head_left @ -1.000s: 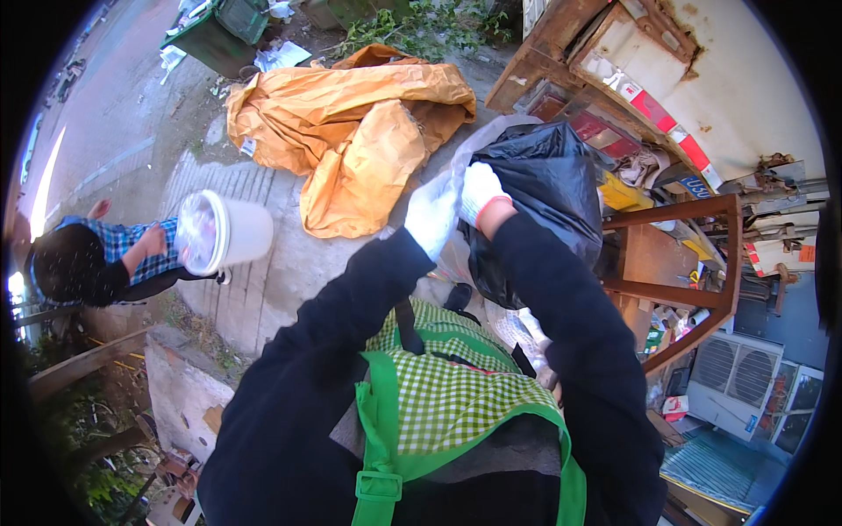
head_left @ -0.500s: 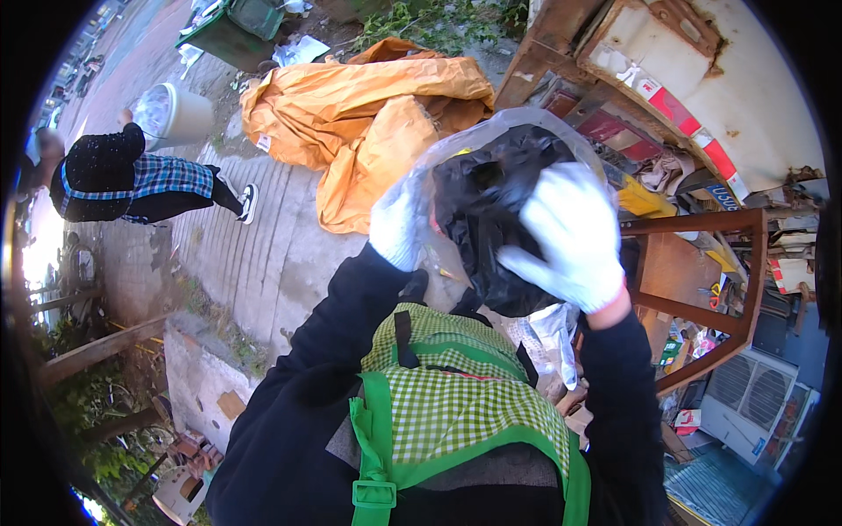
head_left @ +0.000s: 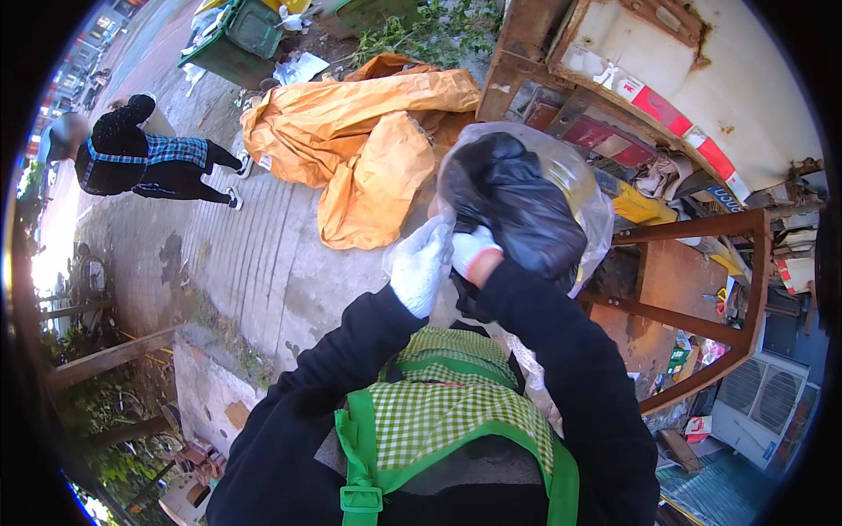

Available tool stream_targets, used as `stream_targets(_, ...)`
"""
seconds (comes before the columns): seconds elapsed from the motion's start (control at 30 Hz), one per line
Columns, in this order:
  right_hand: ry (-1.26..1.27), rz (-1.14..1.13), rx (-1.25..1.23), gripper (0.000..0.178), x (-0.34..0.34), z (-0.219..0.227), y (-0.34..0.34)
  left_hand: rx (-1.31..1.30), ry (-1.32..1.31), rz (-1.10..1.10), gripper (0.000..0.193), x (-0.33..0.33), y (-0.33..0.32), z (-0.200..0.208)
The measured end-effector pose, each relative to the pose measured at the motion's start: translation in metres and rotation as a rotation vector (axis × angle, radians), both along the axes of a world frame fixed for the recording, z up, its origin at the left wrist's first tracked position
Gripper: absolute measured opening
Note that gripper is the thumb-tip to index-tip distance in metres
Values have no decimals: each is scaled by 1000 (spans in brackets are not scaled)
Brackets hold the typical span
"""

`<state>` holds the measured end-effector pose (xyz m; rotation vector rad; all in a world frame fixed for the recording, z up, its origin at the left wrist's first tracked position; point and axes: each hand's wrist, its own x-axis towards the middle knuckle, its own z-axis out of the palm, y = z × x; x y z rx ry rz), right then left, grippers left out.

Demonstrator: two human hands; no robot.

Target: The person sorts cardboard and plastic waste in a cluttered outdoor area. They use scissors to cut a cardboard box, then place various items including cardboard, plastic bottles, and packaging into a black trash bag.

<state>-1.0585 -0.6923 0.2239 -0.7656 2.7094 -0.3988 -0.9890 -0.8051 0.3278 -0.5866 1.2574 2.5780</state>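
Observation:
A black plastic bag (head_left: 539,210) bulges inside a larger clear plastic bag (head_left: 600,230), held in front of me. My left hand (head_left: 419,266), in a white knit glove, is closed on the clear bag's edge at its near left side. Close beside it, my right hand (head_left: 474,249), gloved the same way, is closed against the near side of the black bag. Its fingertips are partly hidden, but it seems to grip the plastic there. What the black bag contains does not show.
A crumpled orange sheet (head_left: 368,131) lies on the paving ahead. Green bins (head_left: 237,48) stand beyond it. To the right are a brown wooden frame (head_left: 756,280), a rusty white panel (head_left: 649,61) and an air-conditioner unit (head_left: 756,394). At left a person (head_left: 123,158) carries a pale bucket.
My right hand has moved from above the black bag down and left, beside my left hand. The black bag now looks fuller and rounder. The person at left has turned and moved slightly.

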Motion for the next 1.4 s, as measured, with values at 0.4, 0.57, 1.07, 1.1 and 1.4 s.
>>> stream_targets(0.4, 110, 459, 481, 30, -14, 96, -30, 112, -43, 26, 36, -17, -40, 1)
stream_targets(0.57, 486, -103, -457, 49, 15, 159, 94, -11, -61, -28, 41, -24, -42, 6)
stream_targets(1.07, -77, -283, 51, 51, -12, 41, -4, -118, -81, -226, 32, -11, -31, 14)
stream_targets(1.1, -34, -244, -31, 57, -5, 54, 13, -104, -71, -233, 32, -13, -36, 13)
stream_targets(1.4, -110, -1276, -24, 56, -26, -25, 219, -311, -73, -198, 43, -6, -44, 14)
